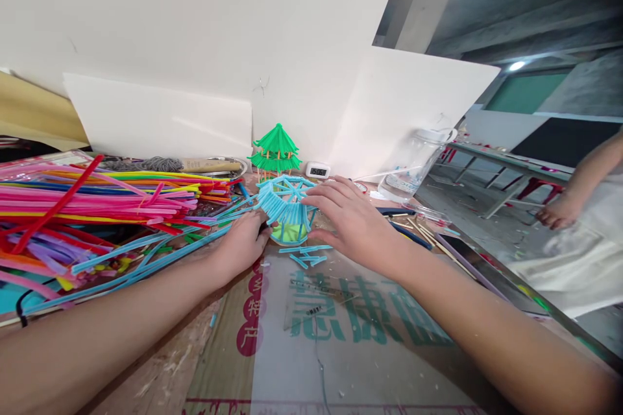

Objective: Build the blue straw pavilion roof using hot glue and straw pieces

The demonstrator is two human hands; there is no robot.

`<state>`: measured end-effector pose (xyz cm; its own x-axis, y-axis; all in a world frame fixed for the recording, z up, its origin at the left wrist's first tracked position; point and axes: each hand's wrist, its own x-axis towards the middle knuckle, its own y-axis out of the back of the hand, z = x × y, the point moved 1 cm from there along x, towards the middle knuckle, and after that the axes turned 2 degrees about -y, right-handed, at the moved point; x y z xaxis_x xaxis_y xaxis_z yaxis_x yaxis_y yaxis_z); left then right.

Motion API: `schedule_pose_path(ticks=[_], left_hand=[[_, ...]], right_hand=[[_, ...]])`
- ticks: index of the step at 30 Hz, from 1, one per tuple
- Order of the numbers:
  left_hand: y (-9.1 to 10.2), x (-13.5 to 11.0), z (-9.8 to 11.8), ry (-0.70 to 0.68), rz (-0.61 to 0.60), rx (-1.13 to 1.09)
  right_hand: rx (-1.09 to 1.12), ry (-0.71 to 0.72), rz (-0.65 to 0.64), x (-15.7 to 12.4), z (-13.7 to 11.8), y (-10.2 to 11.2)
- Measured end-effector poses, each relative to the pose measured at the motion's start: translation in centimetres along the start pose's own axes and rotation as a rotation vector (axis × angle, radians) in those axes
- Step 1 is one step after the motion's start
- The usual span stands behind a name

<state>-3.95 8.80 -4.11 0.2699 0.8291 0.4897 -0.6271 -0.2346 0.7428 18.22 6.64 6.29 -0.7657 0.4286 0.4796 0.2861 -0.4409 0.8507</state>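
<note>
A small model pavilion, made of light-blue pipe cleaners, stands between my hands with part of its roof slats open and a pale green base inside. My left hand is at its left side, fingers curled in and closed; what they grip is hidden. My right hand is at the right, fingers stretched over the roof edge and thumb apart, lower down. Short cut light-blue pieces lie in front of the model. Behind it rises a green tiered-roof model on thin wooden legs.
Bundles of colourful pipe cleaners crowd the left. A small digital clock and a clear plastic jug stand at the back against white boards. Sticks and a dark tablet-like panel lie right. Another person's hand is beyond.
</note>
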Motion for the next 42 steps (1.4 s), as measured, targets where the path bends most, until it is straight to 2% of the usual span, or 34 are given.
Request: schedule_pose_path(ticks=[4,7,9,12,16,23,26,28,32,36,39,42], left_hand=[[-0.1,0.0,-0.1,0.004,0.002,0.018],[-0.1,0.0,-0.2,0.001,0.002,0.017],[-0.1,0.0,-0.2,-0.008,0.008,0.006],[0.0,0.0,-0.1,-0.016,0.025,-0.01],[0.1,0.0,0.1,-0.017,0.027,0.004],[0.0,-0.1,0.2,0.023,0.001,0.036],[0.0,-0.1,0.1,0.037,0.007,0.056],[0.0,0.0,0.1,0.024,0.007,0.061],[0.0,0.1,0.0,0.018,-0.005,0.028],[0.1,0.2,0.1,0.018,-0.01,0.023],[0.1,0.2,0.2,0.016,-0.003,0.034],[0.2,0.1,0.2,0.028,0.011,0.02]], right_hand=[[-0.007,-0.01,0.012,-0.1,-0.2,-0.3],[0.002,-0.048,0.022,-0.1,-0.5,0.7],[0.049,-0.107,0.032,-0.1,-0.9,1.9],[0.19,-0.213,-0.027,0.2,-1.4,3.4],[0.301,-0.325,-0.088,1.1,-1.8,3.8],[0.42,-0.365,-0.185,1.0,-1.8,2.7],[0.522,-0.434,-0.25,-0.1,-0.9,1.4],[0.676,-0.514,-0.268,-0.8,-0.2,0.1],[1.069,-0.679,-0.237,-1.6,0.2,-2.7],[1.359,-0.821,-0.123,-1.6,-0.5,-4.2],[1.482,-0.893,-0.088,-1.5,-0.9,-4.5],[1.516,-0.902,-0.083,-1.4,-1.2,-4.5]])
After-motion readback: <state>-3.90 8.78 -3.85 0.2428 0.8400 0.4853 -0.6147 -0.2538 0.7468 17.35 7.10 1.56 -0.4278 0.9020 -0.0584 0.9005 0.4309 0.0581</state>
